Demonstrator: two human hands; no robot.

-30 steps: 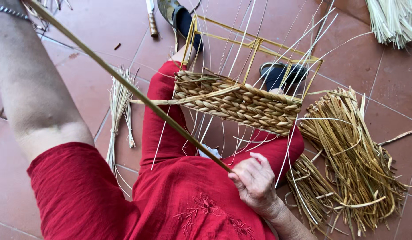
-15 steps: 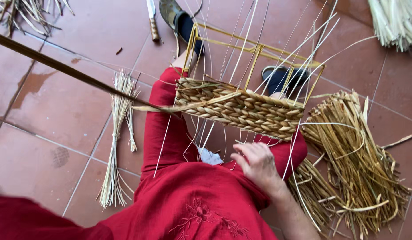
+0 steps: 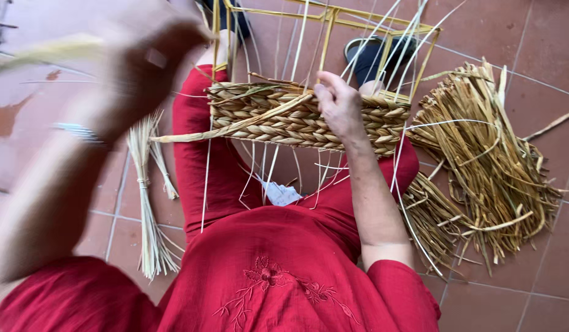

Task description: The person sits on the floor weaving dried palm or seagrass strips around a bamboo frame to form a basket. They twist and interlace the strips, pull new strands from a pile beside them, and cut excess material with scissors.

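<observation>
A half-woven straw basket (image 3: pixel 278 117) on a yellow frame (image 3: pixel 358 18) rests across my lap, over my red dress (image 3: pixel 278 270). My right hand (image 3: pixel 337 104) lies on the woven band, fingers pressing its upper edge. My left hand (image 3: pixel 152 61) is raised at the left, blurred by motion, its fingers closed around a long straw strand (image 3: pixel 45 52) that stretches off to the left. Thin pale stakes (image 3: pixel 300 37) rise from the weave.
A big pile of loose straw (image 3: pixel 487 160) lies on the tiled floor (image 3: pixel 518 31) at my right. A tied straw bundle (image 3: pixel 146 203) lies at the left. My dark shoes (image 3: pixel 367 58) show beyond the frame.
My right hand went up from my lap onto the woven band. My left arm swung back into view, hand raised near the frame with the strand. The view moved closer.
</observation>
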